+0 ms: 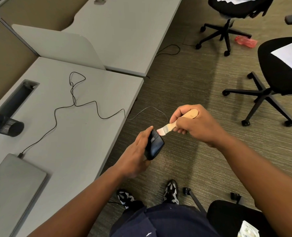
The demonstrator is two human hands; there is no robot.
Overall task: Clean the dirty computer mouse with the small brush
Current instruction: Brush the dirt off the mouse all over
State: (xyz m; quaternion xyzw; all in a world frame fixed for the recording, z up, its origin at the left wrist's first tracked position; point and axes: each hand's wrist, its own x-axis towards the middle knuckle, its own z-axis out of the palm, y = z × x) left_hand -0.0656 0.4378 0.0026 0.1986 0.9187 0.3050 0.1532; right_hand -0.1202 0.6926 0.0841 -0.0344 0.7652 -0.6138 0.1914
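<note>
Mouse (154,145) held off the table (83,134), over the carpet, at about 6 o'clock of frame centre. My left hand (138,151) has its grip clenched around the mouse's side; right hand (195,124) grasps the brush (172,124) by its wooden handle — bristles touching the mouse's front end at 1 o'clock. Risk: the cable (83,104) trails to the laptop (13,182); a hard stroke could tug it or twist the mouse loose — judgement only.

Glossy black plastic mouse (155,145), pale wooden-handled brush (171,124), matt grey desk (83,134), ribbed carpet (184,86)
</note>
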